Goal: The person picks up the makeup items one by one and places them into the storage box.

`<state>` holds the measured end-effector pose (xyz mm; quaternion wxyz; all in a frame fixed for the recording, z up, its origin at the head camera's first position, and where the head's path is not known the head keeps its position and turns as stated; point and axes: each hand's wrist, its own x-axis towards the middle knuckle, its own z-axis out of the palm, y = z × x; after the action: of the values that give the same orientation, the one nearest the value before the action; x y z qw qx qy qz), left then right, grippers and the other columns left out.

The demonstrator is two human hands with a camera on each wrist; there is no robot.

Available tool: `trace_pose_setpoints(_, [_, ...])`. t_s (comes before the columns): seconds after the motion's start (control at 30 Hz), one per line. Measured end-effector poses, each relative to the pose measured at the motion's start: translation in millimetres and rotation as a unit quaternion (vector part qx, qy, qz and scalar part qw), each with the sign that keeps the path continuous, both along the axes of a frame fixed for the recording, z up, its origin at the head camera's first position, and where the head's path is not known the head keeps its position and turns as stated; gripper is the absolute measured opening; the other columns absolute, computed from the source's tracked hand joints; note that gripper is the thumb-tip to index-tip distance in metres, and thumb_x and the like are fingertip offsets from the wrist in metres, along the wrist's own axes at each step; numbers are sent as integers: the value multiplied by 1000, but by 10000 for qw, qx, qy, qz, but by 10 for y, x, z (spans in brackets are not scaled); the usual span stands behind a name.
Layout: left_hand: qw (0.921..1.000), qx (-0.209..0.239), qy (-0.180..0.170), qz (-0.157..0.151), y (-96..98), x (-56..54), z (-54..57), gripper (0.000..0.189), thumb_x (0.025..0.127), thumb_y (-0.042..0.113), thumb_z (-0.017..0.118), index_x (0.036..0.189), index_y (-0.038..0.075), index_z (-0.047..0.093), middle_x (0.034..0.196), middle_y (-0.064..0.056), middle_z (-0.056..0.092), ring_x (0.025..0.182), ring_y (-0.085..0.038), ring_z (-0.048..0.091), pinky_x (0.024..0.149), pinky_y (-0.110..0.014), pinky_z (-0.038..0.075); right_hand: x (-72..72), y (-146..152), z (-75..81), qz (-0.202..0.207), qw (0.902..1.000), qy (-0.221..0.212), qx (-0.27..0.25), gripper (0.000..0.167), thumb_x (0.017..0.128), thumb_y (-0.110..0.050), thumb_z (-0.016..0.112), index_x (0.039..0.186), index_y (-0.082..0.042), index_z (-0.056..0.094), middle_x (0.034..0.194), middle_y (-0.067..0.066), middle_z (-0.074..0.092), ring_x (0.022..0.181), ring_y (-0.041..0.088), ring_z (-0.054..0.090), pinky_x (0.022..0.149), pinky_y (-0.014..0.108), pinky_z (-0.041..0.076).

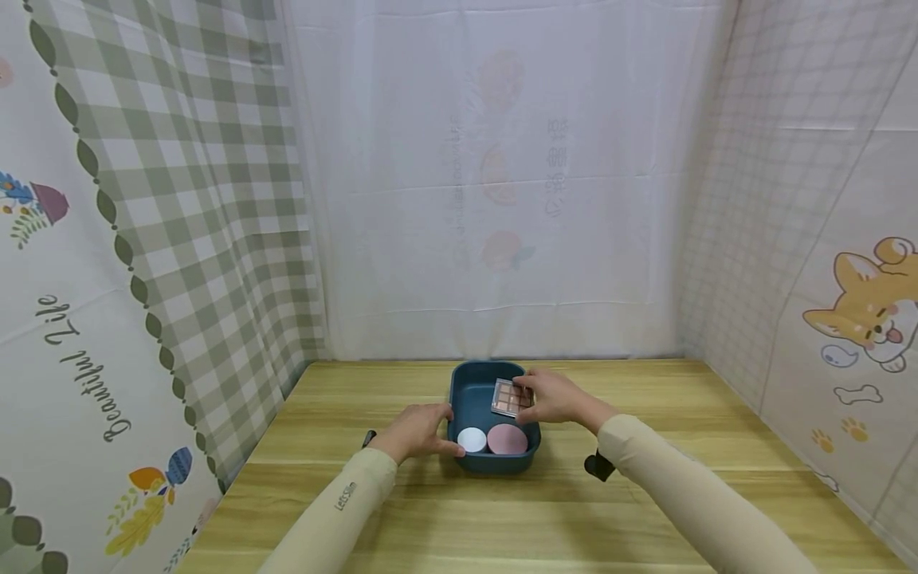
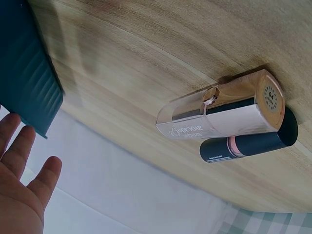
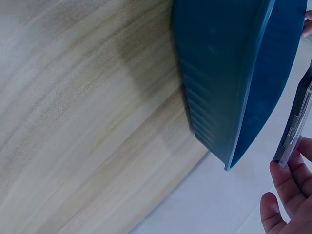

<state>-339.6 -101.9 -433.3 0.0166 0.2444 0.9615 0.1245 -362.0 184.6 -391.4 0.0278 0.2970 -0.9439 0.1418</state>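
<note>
My right hand [image 1: 554, 396] pinches an eyeshadow palette [image 1: 507, 397] by its right edge, over the teal bin [image 1: 495, 465]. Several brown and pink pans show on its face, and in the right wrist view the palette [image 3: 293, 122] appears edge-on beyond the bin's rim. At the bin's left side is my left hand [image 1: 418, 431], thumb by the near corner and fingers at the rim. Its fingers look spread and fairly straight beside the bin wall [image 2: 29, 73] in the left wrist view. A white round case [image 1: 472, 440] and a pink round case [image 1: 507, 439] sit in the bin's near end.
Left of the bin, a clear-and-beige cosmetic bottle [image 2: 222, 107] lies against a dark lipstick-like tube [image 2: 248, 141] on the wooden table [image 1: 459, 526]. A small black object [image 1: 599, 466] shows beside the right sleeve. Cloth curtains [image 1: 495, 183] surround the table's back and sides.
</note>
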Motion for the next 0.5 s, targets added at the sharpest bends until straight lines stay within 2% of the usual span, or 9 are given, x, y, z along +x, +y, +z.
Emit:
trace_pose_setpoints(0.33, [10000, 0, 40, -52, -14, 3, 1, 69, 76, 60, 78, 123, 12, 62, 118, -3, 67, 104, -20, 62, 93, -39, 51, -103, -137, -64, -129, 9995, 36, 291, 72, 77, -33, 81, 135, 3, 57, 117, 12, 60, 96, 23, 57, 83, 41, 49])
trace_pose_setpoints(0.5, [10000, 12, 7, -38, -12, 6, -2, 70, 76, 61, 77, 124, 13, 62, 119, -3, 67, 106, -20, 62, 94, -39, 51, -130, -194, -75, -199, 9990, 74, 389, 71, 77, -31, 82, 134, 4, 58, 118, 14, 60, 99, 27, 58, 86, 45, 49])
